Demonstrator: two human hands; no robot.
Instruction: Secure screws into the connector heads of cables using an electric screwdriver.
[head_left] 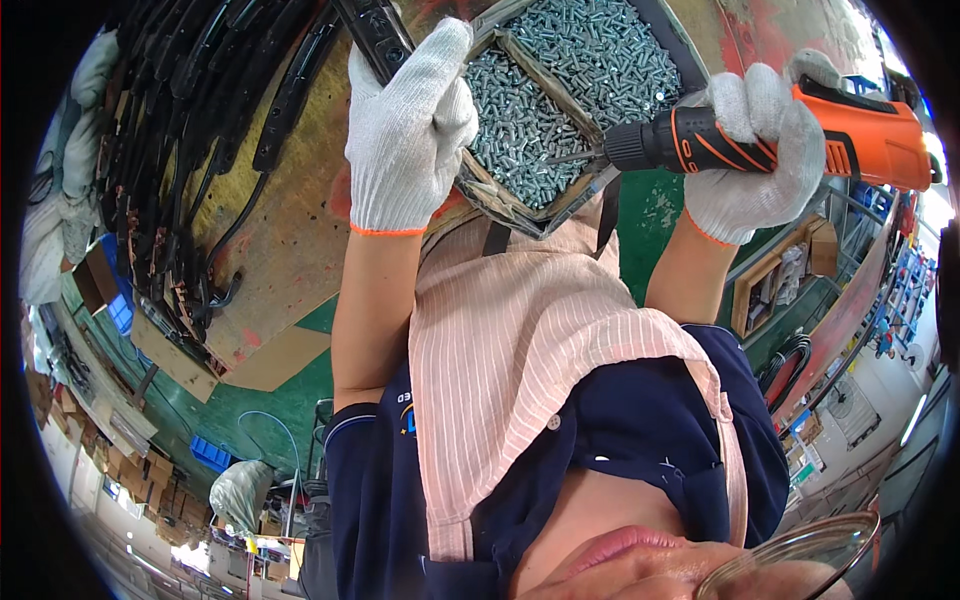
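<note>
My left hand (pixel 405 145), in a white knitted glove with an orange cuff edge, is closed around a slim black metal bar (pixel 376 38) at the top of the view. In my right hand (pixel 760 160), gloved alike, is an orange and black power screwdriver (pixel 865 140), lying nearly level and aimed left. Its thin bit (pixel 572 158) reaches over small silver screws (pixel 520 150). Whether a screw sits on the tip is too small to tell. The screws fill both compartments of a worn box (pixel 548 78), parted by a divider, between my hands.
Many similar black bars with cables (pixel 215 120) are heaped on the left of the worn workbench (pixel 295 215). Cardboard (pixel 275 362) juts from its near edge. A wooden tray (pixel 745 295) stands on a metal rack at right. Farther off, a blue crate (pixel 210 453) rests on the green floor.
</note>
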